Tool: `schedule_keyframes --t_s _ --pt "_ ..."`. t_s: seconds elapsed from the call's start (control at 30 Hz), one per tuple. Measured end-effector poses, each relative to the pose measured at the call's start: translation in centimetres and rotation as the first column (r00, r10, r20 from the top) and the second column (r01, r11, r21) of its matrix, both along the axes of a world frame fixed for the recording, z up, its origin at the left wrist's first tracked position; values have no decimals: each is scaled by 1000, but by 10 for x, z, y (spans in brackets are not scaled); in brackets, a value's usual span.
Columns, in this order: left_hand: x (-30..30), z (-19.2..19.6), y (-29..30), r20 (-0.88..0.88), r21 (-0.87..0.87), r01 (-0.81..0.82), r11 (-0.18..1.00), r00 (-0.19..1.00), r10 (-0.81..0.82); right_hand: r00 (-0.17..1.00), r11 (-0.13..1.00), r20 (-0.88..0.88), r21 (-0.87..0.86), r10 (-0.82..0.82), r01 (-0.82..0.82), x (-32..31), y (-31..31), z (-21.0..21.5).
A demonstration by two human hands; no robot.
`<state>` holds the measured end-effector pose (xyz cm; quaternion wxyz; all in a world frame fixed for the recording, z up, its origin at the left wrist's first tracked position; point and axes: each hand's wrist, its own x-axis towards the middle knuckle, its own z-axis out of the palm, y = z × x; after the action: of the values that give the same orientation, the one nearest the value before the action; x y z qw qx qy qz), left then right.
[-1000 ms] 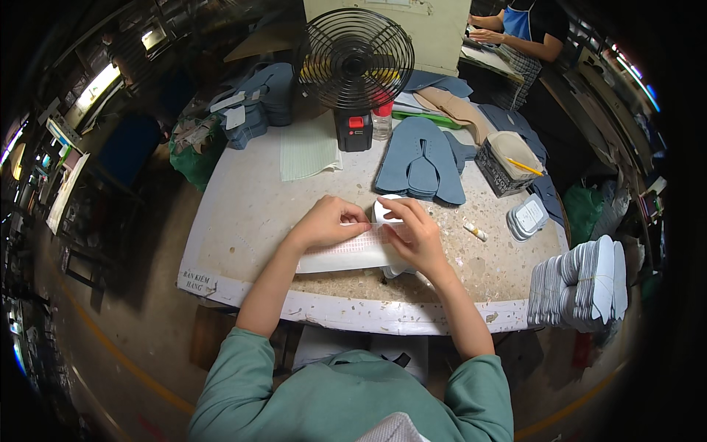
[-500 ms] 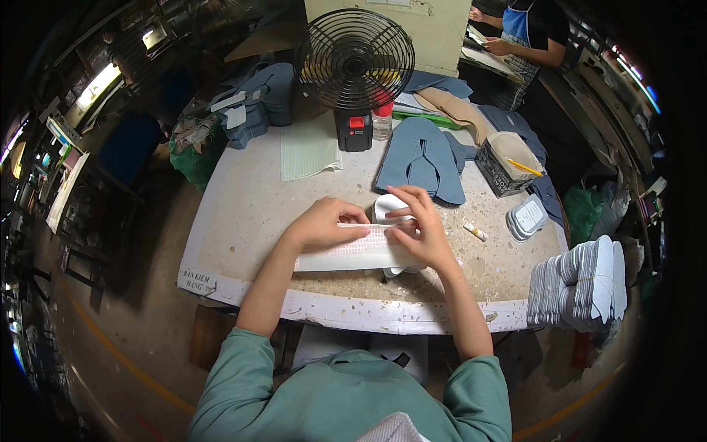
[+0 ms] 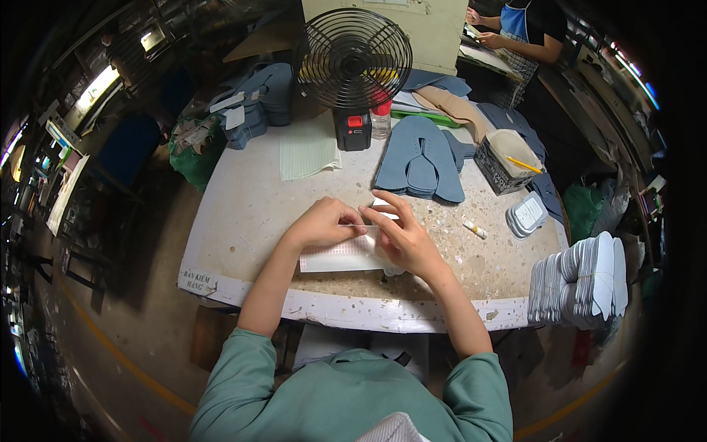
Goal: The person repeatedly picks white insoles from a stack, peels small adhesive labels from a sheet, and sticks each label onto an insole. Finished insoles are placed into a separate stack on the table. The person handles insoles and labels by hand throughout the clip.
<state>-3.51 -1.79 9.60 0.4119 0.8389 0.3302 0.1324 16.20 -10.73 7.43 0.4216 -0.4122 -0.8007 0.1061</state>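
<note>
A white sheet of small pink-printed labels (image 3: 331, 260) is held up over the near middle of the table. My left hand (image 3: 328, 221) pinches its upper edge between thumb and curled fingers. At the sheet's right part, my right hand (image 3: 406, 239) closes on it. Its index finger reaches toward my left fingertips, and its thumb is mostly hidden. Behind the right fingers lies a white rounded piece (image 3: 383, 214), largely covered. Some pale pieces (image 3: 392, 271) show just under the sheet's near right corner.
Grey-blue cut pieces (image 3: 420, 158) are stacked beyond my hands. A black fan (image 3: 353, 65) stands at the back. Rightward are a glue-stick-like tube (image 3: 475, 230), small oval pieces (image 3: 526, 215), a box with a pencil (image 3: 501, 166) and bundled pale insoles (image 3: 578, 283). A person works at the far right.
My right hand has shifted left and turned over the sheet, its fingers now nearer my left fingertips and covering more of the sheet's right end. My left hand has barely moved.
</note>
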Motion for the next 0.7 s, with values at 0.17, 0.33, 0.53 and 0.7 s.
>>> schedule_keyframes --t_s 0.17,0.33,0.53,0.7 --pt "1 -1 -1 19 19 -6 1000 1000 6 999 999 39 32 -21 20 0 0 -2" --pt "1 -4 0 35 25 -6 1000 999 5 1000 1000 14 0 -1 1 0 0 -4" --pt "-2 -5 3 -1 86 76 993 997 -76 882 977 -464 -211 -84 -17 1 6 -7" --pt "-11 -25 29 86 -78 -133 988 986 140 392 856 -883 -398 -259 -330 15 12 -2"
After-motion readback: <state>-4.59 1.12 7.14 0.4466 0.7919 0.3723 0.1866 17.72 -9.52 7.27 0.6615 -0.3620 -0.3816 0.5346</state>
